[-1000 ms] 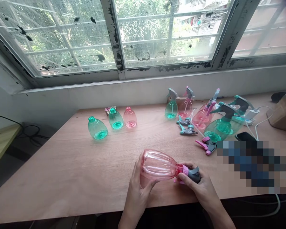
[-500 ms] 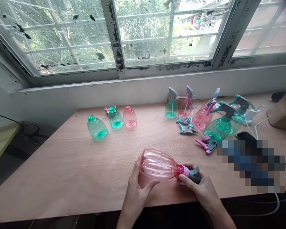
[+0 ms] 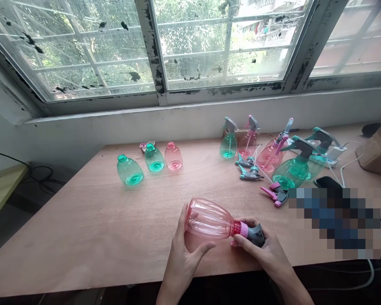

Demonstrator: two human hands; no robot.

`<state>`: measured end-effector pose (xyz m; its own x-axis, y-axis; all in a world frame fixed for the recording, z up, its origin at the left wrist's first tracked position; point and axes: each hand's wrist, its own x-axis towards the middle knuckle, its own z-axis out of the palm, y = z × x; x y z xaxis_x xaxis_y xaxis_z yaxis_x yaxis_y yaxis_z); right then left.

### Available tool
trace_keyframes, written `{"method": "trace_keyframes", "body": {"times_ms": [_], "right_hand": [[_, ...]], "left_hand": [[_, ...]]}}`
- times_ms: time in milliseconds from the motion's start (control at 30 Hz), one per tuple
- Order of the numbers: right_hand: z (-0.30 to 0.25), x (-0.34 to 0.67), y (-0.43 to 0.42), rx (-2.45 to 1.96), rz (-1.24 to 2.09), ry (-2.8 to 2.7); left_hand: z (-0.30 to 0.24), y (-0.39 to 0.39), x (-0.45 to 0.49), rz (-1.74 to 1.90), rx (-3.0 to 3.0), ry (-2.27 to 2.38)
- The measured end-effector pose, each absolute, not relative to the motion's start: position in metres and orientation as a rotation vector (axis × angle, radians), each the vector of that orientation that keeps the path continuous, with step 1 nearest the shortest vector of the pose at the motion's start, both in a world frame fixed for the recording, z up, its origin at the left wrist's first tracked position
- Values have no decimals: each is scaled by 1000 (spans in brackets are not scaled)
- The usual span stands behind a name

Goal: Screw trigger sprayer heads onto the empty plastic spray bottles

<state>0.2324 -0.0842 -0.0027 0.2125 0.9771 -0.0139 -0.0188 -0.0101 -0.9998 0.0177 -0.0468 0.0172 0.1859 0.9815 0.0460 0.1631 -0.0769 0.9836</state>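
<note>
With left hand [image 3: 184, 256] cupped about the base, thumb lifted off, and right hand [image 3: 269, 250] gripping the spray head [image 3: 255, 235], holding the pink bottle [image 3: 208, 218] on its side over the desk's [image 3: 114, 237] near edge. Cannot tell the left's firmness. Apparently turning the collar [image 3: 244, 229] on the neck: best lay the left thumb against the wall, align neck and collar to spare the thread, and twist by the collar, not the trigger. Beyond, to the left, see two green bottles [image 3: 130, 171] and a small pink bottle [image 3: 173, 156], open-necked, well clear. Mind the loose pink head [image 3: 278, 195] near the right hand, then the teal heads [image 3: 251, 174], assembled sprayers [image 3: 290, 171] and phone [image 3: 327, 183] beyond, crowding that side.
</note>
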Motion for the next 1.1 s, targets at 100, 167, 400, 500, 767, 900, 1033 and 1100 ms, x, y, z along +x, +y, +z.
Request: {"method": "trace_keyframes", "body": {"times_ms": [100,167,400,500,767,900,1033,1100], "right_hand": [[-2,233,-84,-1274,1089,-1076],[-2,233,-83,-1272,1110,-1043],[-1,234,-83,-1259,1144,-1004],[-2,233,-84,-1267,1137,-1067],[-4,233,-83,-1268,1128,-1002],[-3,233,-85,-1276,1104,-1138],[-2,233,-85,-1287,1115,-1164],[-3,234,-85,-1279,1137,-1095]], "left_hand": [[16,-46,18,1035,1428,1162],[17,-44,18,1041,1462,1179],[16,-44,18,1051,1558,1206],[16,-44,18,1030,1430,1161],[15,-44,17,1096,1472,1162],[14,-45,16,1098,1364,1146],[13,-43,17,1130,1364,1130],[14,-43,18,1135,1400,1119]]}}
